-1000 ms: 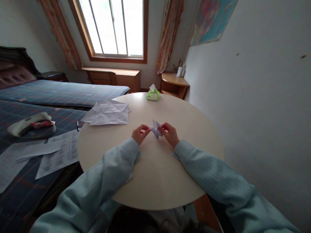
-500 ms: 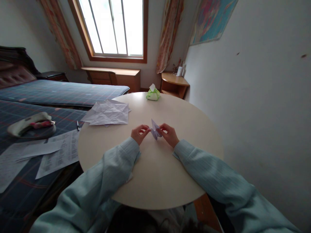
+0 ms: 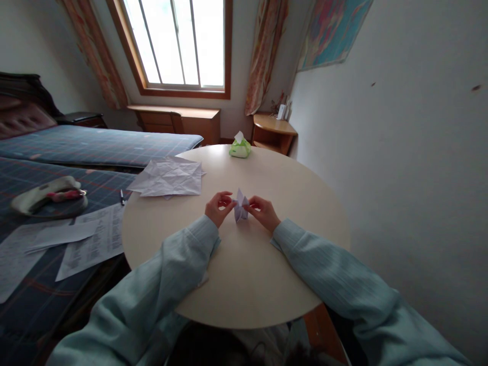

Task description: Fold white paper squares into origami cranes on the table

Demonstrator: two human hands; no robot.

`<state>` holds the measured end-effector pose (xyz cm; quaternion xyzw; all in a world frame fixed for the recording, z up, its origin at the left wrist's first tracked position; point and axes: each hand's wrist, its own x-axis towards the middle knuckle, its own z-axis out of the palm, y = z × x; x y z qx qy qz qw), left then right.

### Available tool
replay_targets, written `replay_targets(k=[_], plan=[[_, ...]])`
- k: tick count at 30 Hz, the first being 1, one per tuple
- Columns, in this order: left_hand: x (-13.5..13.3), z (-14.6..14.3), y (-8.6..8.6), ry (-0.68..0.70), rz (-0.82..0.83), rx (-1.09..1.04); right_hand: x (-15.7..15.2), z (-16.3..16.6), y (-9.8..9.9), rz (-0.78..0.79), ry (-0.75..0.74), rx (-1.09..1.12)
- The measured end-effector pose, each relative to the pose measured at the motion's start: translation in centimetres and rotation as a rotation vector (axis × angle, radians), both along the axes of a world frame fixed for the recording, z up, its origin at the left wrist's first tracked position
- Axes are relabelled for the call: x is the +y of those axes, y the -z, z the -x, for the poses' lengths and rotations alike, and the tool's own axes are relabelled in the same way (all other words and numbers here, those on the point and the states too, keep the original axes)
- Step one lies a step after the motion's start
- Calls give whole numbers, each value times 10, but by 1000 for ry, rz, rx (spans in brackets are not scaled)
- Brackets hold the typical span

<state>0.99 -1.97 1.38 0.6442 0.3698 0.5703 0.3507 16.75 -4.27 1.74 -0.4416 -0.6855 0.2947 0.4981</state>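
Head view: the folded paper [image 3: 240,209] sits between the two hands over the middle of the table [image 3: 251,274], well in from every edge; whether its lower tip touches the tabletop, cannot tell. Key relation: the paper lies directly right of the left hand [image 3: 218,208] fingertips and directly left of the right hand [image 3: 266,212] fingertips, touching both, so neither hand is clearly nearer. Its long axis appears close to upright in the view, one point toward the far edge of the table, the other toward the near edge, roughly crosswise to the line joining the hands. Left thumb and index finger pinch a small tip on the paper's left side, with the rest of that hand's fingers curled loosely above. Right thumb and fingers pinch its right side; exact finger placement there is partly hidden. Surroundings: creased sheets [image 3: 171,178] overhang the table's left edge toward its far part; tissues [image 3: 240,149] stand just inside the far edge. Compared with half a second ago: the paper's axis, then slanting down to the right, is now nearly straight; its near point has swung leftward, and the left hand's upper fingers ride slightly higher. Sheets and tissues unchanged.
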Motion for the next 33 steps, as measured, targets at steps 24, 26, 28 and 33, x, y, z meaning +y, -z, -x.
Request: replay_targets(k=[24,26,28,33], plan=[[3,2,2,16,56,34,2,0,3,8,-39,-32],[4,2,4,46,65,22,2,0,3,4,-39,-34],[5,1,5,88,76,21,1,1,2,1,-33,-33],[4,0,6,124,120,106,1,0,2,-10,54,-13]])
